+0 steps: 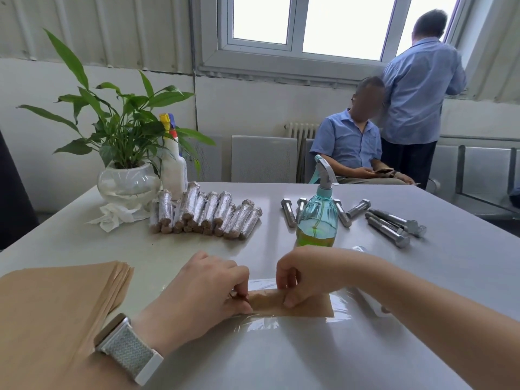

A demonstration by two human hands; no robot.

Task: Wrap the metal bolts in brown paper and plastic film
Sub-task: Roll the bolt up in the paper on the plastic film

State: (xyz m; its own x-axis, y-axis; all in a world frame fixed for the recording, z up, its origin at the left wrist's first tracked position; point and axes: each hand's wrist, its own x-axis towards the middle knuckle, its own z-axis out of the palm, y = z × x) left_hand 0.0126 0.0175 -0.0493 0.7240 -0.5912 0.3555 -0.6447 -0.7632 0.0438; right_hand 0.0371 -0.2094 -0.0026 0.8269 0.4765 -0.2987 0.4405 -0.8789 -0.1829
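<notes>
A brown paper roll point(270, 301) lies on a sheet of clear plastic film point(261, 325) near the table's front. My left hand point(202, 294) pinches the roll's left end, fingers curled. My right hand point(301, 274) grips its middle from above, thumb pressed on the paper. Whatever is inside the paper is hidden. Several bare metal bolts point(389, 225) lie at the right rear. Behind the centre sits a pile of wrapped bolts point(208, 212), shiny with film.
A stack of brown paper sheets point(56, 302) fills the front left. A blue-green spray bottle point(318, 212) stands just beyond my hands. A potted plant point(126, 175), a white spray bottle point(173, 167) and crumpled tissue point(112, 216) sit rear left. Two people are behind the grey table point(450, 277).
</notes>
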